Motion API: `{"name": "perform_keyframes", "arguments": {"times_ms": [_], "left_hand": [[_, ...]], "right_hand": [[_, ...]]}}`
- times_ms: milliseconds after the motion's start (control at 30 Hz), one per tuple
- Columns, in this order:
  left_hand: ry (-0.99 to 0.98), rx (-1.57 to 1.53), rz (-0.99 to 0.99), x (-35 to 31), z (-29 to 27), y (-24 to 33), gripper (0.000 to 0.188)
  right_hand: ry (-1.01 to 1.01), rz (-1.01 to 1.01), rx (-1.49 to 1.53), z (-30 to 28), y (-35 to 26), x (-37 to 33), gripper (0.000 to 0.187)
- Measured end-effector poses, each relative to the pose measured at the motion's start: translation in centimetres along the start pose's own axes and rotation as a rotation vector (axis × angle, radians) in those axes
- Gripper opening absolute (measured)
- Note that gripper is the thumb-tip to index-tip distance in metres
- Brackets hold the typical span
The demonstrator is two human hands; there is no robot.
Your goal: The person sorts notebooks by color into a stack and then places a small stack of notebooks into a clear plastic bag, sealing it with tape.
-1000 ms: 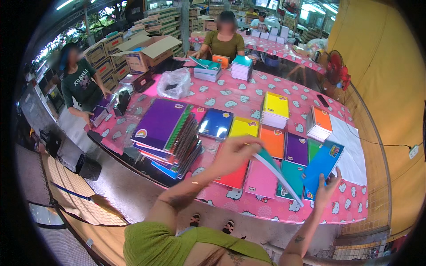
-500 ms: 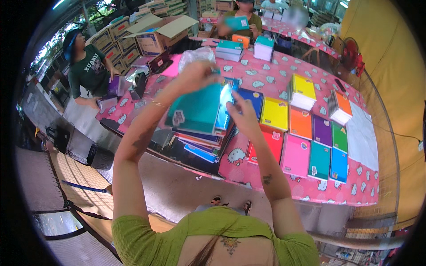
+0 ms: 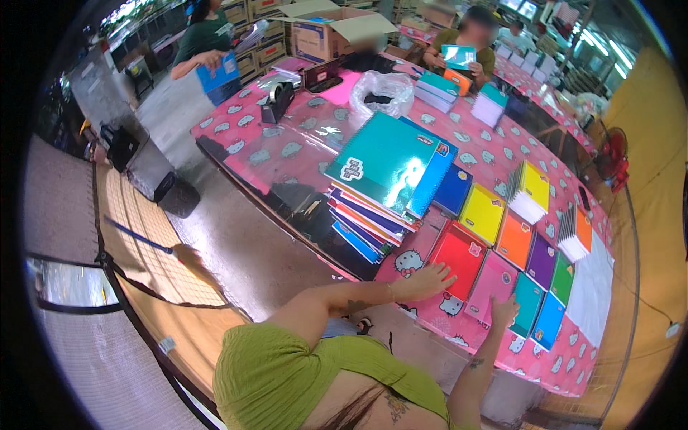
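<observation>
"Both in view, left hand [image 3: 428, 282] and right hand [image 3: 505, 312]?"

"Yes, low over the near side of the pink-clothed table [image 3: 545, 369]. Left: fingers loosely spread, nothing in its grasp, at the lower edge of a red notebook [image 3: 459, 251]."

"And the right?"

"Fingers apart, down where a pink notebook [image 3: 491, 283] meets a small teal notebook [image 3: 527, 304]; impossible to tell whether gripping or merely touching."

"Rest of that row?"

"Light blue notebook [image 3: 549, 322] at the right end. Behind, side by side: dark blue, yellow, orange, purple and green notebooks [image 3: 562, 281]."

"Farther left?"

"Tall pile of notebooks [image 3: 373, 226], with a large teal spiral notebook [image 3: 383, 161] on top, just beside a bright blue one."

"Across the table?"

"Co-worker in olive [image 3: 448, 39], with a teal notebook raised in both hands."
</observation>
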State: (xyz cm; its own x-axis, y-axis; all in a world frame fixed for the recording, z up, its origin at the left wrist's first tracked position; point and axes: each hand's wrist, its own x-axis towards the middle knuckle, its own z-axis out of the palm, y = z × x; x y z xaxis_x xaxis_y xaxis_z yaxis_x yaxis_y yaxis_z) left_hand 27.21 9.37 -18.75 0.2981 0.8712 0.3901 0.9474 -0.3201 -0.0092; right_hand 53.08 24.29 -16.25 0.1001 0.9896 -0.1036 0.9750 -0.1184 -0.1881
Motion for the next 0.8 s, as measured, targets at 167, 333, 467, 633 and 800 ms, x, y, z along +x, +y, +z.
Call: {"name": "perform_keyframes", "arguments": {"times_ms": [167,333,467,633,800], "left_hand": [[-0.273,-0.816,-0.323,4.6,-14.6,1.1,0.043],[0.175,-1.543,-0.314,3.4,-27.8,-2.6,0.036],[0.993,-0.368,-0.514,0.1,-33.9,-10.5,0.021],[0.979,-0.907,-0.239,4.4,-45.3,-14.0,0.029],[0.028,-0.466,-0.358,5.5,-34.7,-25.9,0.033]], "right_hand": [[-0.011,-0.144,0.298,0.0,2.7,1.1,0.086],[-0.044,-0.467,0.964,-10.4,-0.9,1.8,0.068],[0.029,-0.739,1.517,-21.7,-11.2,-3.9,0.061],[-0.105,-0.757,1.373,-23.5,-24.6,-9.1,0.054],[-0.095,-1.026,0.866,-14.6,-30.0,-9.2,0.058]]}}
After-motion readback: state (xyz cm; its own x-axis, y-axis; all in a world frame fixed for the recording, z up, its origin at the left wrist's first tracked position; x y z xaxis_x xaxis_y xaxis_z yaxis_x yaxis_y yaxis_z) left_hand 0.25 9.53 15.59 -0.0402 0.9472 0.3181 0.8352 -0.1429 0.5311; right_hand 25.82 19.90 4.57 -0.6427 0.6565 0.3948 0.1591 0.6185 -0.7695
